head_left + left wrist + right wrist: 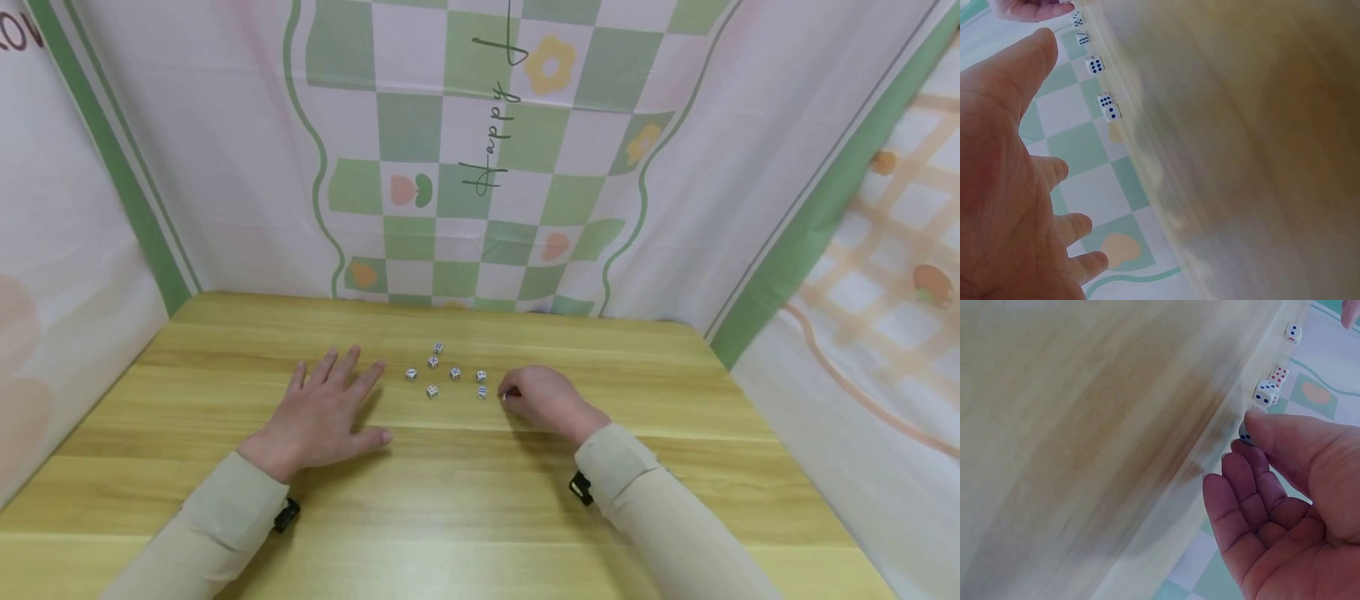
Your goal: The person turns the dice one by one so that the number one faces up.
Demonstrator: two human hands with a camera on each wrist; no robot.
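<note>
Several small white dice with dark pips lie loosely scattered on the wooden table, among them one die [432,391] near the front of the group and another die [438,347] at the back. My right hand [543,400], right of the group, pinches a die [1244,433] between thumb and index finger; the fingers cover most of it. Just left of that hand sits a die [482,392] showing many pips. To the left of the dice my left hand [322,417] is spread palm down, fingers straight, holding nothing; its palm and thumb show in the left wrist view.
The wooden table [465,500] reaches back to a hanging cloth [408,125] with green and white checks. Further cloths hang at the left [67,250] and right [877,275] sides. A dark strap buckle [286,515] sits at the left wrist.
</note>
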